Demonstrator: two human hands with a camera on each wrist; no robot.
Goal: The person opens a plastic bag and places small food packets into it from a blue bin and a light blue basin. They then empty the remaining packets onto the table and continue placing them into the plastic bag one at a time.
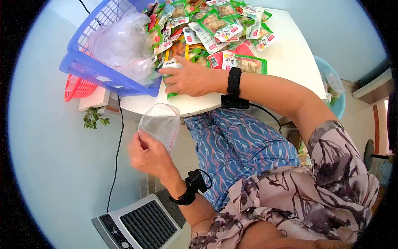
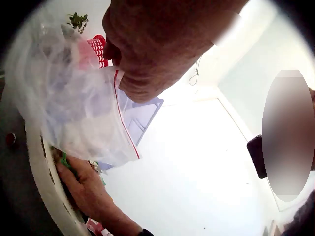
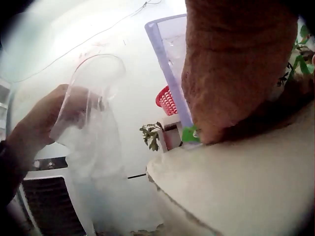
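Observation:
At the left, my left hand [image 1: 151, 155] pinches a clear zip bag [image 1: 159, 124] by its edge, with the thumb against the fingers. The bag hangs open-mouthed beside the table edge, and its red zip line shows in the left wrist view. My right hand [image 1: 195, 79] is over the near side of the table, its fingers curled round a green-edged food packet [image 1: 171, 95]. Most of that packet is hidden beneath the hand; a green corner [image 3: 191, 133] of it sticks out. Several sealed food packets [image 1: 213, 23] lie heaped just beyond the right hand.
A blue plastic basket [image 1: 107, 79] stands at the table's left, with a bundle of clear bags [image 1: 122, 43] in it. The white table [image 1: 294, 54] has a curved near edge. A red basket [image 1: 78, 88], a plant [image 1: 95, 118] and an air cooler [image 1: 145, 224] are at the left.

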